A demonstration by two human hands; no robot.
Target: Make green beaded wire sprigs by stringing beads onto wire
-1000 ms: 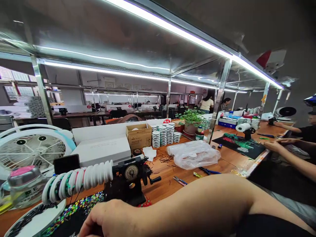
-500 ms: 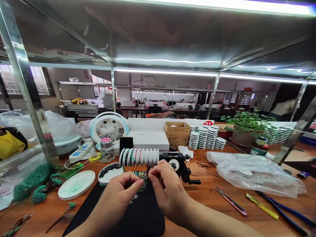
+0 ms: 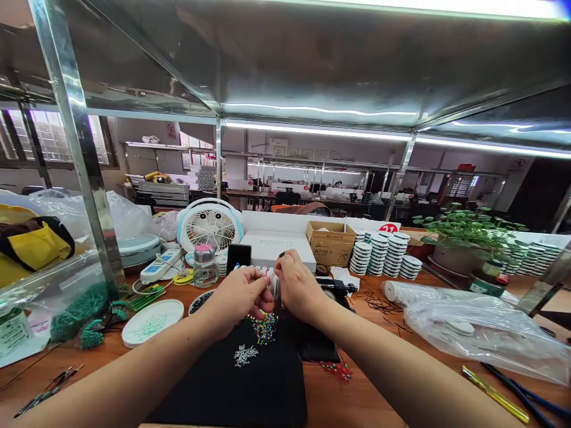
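Note:
My left hand [image 3: 238, 295] and my right hand [image 3: 297, 286] meet above a black mat [image 3: 232, 380], pinching a small pale item [image 3: 275, 287] between them. Their fingers hide most of a white coiled spool [image 3: 263, 272] on a black hand-crank winder [image 3: 334, 289]. Below my hands lies a heap of multicoloured beads [image 3: 263, 329], with a small cluster of silver-white beads [image 3: 245, 355] nearer me on the mat. A round dish of dark beads [image 3: 199, 302] stands left of my left hand.
To the left are a pink-lidded glass jar [image 3: 205, 266], a power strip [image 3: 160, 266], a white fan [image 3: 209, 226] and green beaded strands [image 3: 80, 315]. Stacked white spools [image 3: 379, 254], a plastic bag [image 3: 486, 333] and pliers [image 3: 521, 392] lie right.
The view has swung from a tilted look rightward to a level one facing the bench. Both hands have come into view and risen from the mat to in front of the coil.

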